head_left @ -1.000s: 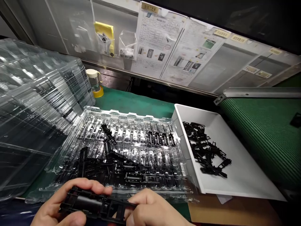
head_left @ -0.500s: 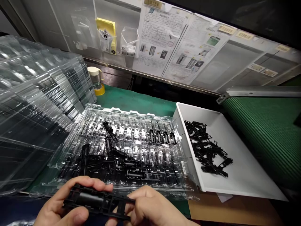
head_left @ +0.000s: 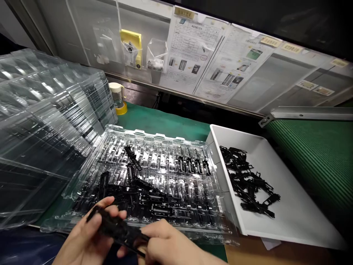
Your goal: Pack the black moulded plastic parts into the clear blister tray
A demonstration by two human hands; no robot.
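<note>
Between my two hands is a black plastic frame part, tilted down to the right and a little blurred. My left hand is closed round its left end, thumb on top and fingers behind. The fingers of my right hand grip its narrow forked right end; their tips are partly hidden. Just beyond my hands lies a clear plastic tray with moulded slots. Several like parts sit upright in slots at its back right, and a loose pile of black parts covers its front and left.
A white bin with a heap of black parts stands right of the tray. Stacked clear trays rise at left. A lidded cup stands behind. A metal bracket juts in at right, above a ribbed green surface.
The black part has turned in my hands, its right end dropping and its face tipping away. My left thumb has moved up onto its upper edge. The whole view has shifted slightly.
</note>
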